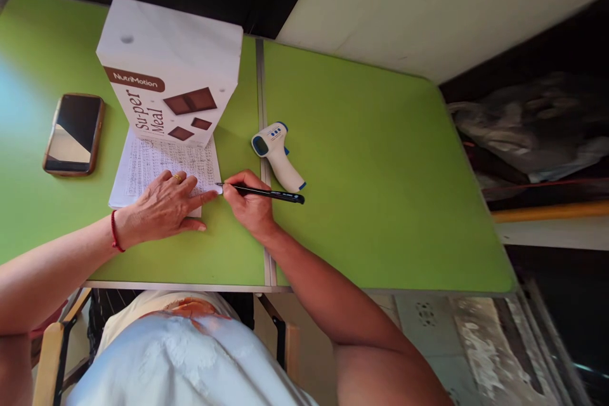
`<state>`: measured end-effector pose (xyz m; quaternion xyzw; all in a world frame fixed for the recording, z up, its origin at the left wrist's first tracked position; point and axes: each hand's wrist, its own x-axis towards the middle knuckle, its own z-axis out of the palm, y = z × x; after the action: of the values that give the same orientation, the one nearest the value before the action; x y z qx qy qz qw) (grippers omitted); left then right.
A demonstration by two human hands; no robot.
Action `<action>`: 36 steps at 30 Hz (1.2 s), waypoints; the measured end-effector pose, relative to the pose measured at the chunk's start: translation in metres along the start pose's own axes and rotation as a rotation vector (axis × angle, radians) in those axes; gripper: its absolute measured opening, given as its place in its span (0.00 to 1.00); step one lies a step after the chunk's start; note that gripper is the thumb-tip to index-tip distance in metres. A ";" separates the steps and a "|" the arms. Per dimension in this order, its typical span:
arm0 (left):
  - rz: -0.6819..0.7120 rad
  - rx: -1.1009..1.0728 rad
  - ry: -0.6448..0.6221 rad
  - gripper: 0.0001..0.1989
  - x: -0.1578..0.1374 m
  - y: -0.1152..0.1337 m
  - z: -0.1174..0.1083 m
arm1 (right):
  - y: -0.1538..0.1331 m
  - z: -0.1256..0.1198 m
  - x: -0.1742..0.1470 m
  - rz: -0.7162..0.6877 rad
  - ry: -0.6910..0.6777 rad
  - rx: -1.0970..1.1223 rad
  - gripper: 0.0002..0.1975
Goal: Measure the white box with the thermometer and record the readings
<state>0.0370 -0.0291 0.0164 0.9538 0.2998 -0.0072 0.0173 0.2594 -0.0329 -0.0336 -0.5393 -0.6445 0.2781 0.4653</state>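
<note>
My right hand [250,206] grips a black pen [276,193], its tip at the right edge of a sheet of paper [190,162] covered in rows of small handwriting. Flat across the lower part of that paper lies my left hand [169,206], fingers spread, with a ring on one finger and a red cord at the wrist. The index fingertip of the left hand is close to the pen tip. Behind the hands a white NutriMotion box [166,76] stands upright over the top part of the paper and hides it.
A phone [73,134] with a brown case lies left of the box. To the right of the paper rests a white and blue infrared thermometer [278,155]. The green folding table [380,171] has a metal seam beside my right hand, and a wall borders its far side.
</note>
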 end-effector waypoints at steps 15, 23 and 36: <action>0.001 0.020 -0.009 0.35 0.001 0.001 0.000 | 0.002 0.002 0.000 -0.005 0.024 0.017 0.06; 0.003 0.036 -0.026 0.36 0.001 0.001 -0.001 | 0.002 0.002 0.001 -0.015 0.030 0.003 0.06; 0.011 0.059 -0.001 0.36 0.000 0.000 0.000 | 0.002 0.002 0.000 -0.043 0.019 0.034 0.04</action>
<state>0.0372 -0.0291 0.0161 0.9556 0.2940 -0.0163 -0.0106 0.2583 -0.0322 -0.0361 -0.5200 -0.6466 0.2740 0.4862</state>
